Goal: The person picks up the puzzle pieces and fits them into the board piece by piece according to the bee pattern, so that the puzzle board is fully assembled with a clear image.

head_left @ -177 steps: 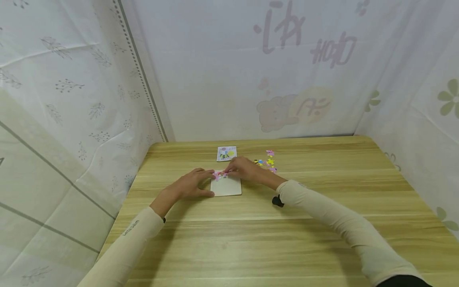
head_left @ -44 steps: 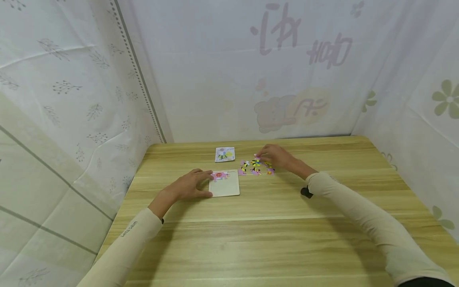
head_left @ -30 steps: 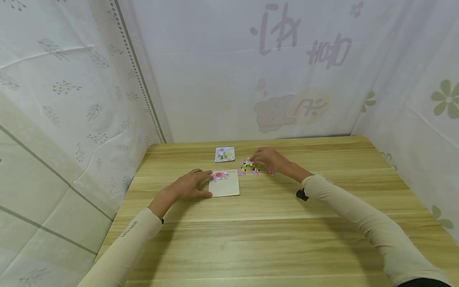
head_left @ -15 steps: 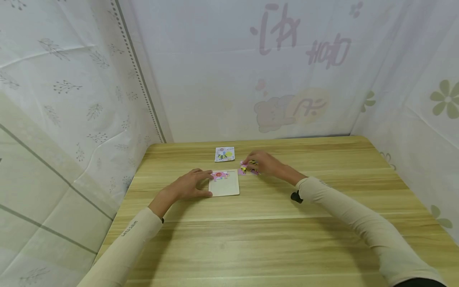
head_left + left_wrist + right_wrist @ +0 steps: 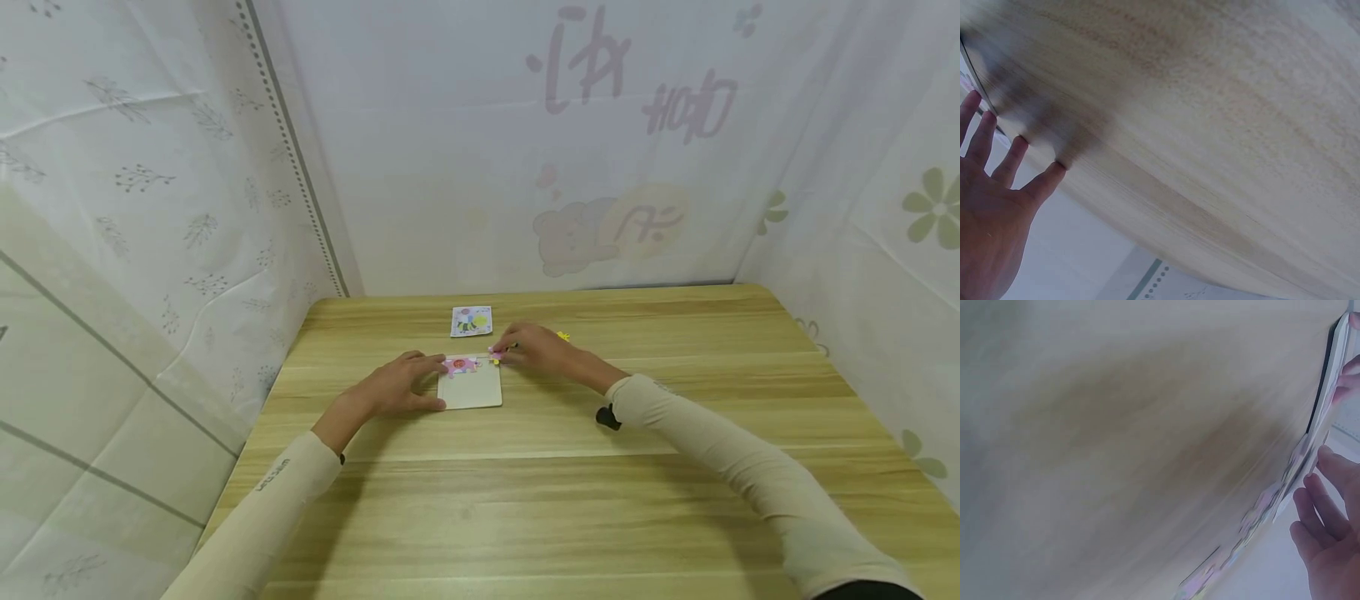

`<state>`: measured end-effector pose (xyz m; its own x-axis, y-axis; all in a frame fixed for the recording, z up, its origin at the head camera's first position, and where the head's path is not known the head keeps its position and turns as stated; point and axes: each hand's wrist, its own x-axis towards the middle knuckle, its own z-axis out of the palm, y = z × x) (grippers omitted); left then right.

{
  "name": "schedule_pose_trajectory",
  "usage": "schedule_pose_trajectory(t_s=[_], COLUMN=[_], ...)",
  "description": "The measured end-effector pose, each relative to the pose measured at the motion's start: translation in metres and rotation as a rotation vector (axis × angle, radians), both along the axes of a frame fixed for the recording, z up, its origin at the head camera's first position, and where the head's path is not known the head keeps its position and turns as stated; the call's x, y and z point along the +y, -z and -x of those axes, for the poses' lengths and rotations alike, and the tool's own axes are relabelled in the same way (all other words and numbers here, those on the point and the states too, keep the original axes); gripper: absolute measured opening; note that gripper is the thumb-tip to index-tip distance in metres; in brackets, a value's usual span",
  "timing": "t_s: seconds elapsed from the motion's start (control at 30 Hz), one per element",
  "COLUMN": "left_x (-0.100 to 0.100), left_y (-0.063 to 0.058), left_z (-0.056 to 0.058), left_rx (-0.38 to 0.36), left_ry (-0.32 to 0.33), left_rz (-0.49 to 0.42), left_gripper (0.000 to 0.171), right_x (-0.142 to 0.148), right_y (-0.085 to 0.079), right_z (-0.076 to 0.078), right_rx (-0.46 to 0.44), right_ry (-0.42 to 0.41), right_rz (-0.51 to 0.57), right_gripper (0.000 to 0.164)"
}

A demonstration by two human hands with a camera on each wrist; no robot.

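Steadying appears to be the job of the left hand, its fingers spread and fairly straight along the left side of a square, cream-coloured flat puzzle tray; the thumb lies by the near corner, so that side is probably braced against sliding. The right hand is nearly closed at the fingertips, pinching a small pink-and-yellow jigsaw piece at the tray's far right corner, likely because so thin a piece offers only its edges to hold; whether it touches the tray cannot be told. Just at the left fingertips, in the tray's far left part, lie pink jigsaw pieces with a round red print, perhaps kept from shifting by those fingers. Loose flat patterned pieces lie on the wood-grained counter near the right hand, handy for it; the head view hides most of them, though a bright yellow piece shows just beyond its back. A square white card with a striped figure lies beyond both hands, picture up, probably for easy looking.
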<state>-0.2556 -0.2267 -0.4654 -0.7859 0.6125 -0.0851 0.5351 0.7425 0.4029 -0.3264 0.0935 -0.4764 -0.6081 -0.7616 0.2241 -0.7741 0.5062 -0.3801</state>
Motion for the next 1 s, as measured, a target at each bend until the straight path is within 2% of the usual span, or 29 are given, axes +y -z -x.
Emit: schedule_pose_trajectory(t_s=[0.2,0.4,1.0], left_x=[0.0,-0.001,-0.001], left_y=[-0.001,0.0,0.001], left_z=[0.0,0.002,0.003], left_rx=[-0.005,-0.015,-0.016], left_ry=[-0.001,-0.005,-0.009], left_rz=[-0.001,-0.003,0.005], left_gripper=[0.066,0.066,0.066], right_x=[-0.01,-0.015,-0.022], right_y=[0.0,0.002,0.007], right_z=[-0.002,-0.005,-0.008], right_rx=[-0.012,-0.018,0.062], right_ry=[-0.017,-0.052,-0.033], right_rz=[-0.044,-0.042,-0.102], right_gripper=[0.022,0.022,0.023])
